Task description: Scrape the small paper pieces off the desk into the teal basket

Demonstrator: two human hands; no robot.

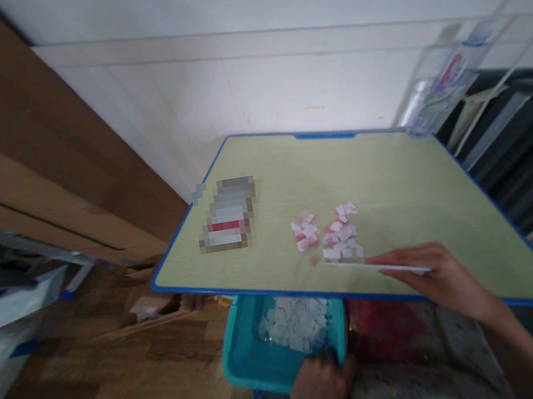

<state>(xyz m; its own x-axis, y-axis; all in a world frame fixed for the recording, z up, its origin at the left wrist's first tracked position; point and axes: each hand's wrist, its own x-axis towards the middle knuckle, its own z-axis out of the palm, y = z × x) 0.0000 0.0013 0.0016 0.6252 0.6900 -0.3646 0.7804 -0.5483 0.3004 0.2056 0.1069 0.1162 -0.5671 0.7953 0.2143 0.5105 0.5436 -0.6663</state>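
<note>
Pink scraps (347,232) lie just left of the right hand (443,274).

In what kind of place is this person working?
Perhaps a room at home or a small workroom: there is a wood-look floor, a blue-edged table and a turquoise basin of small white pieces.

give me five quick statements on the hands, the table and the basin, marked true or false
1. The right hand holds a thin white tool. True.
2. Pink and white pieces lie on the table. True.
3. Both hands are over the tabletop. False: the left hand is low, by the near side of the teal basin.
4. The teal basin holds white flakes. True.
5. The teal basin stands on the table. False: it is below the near edge.
</note>
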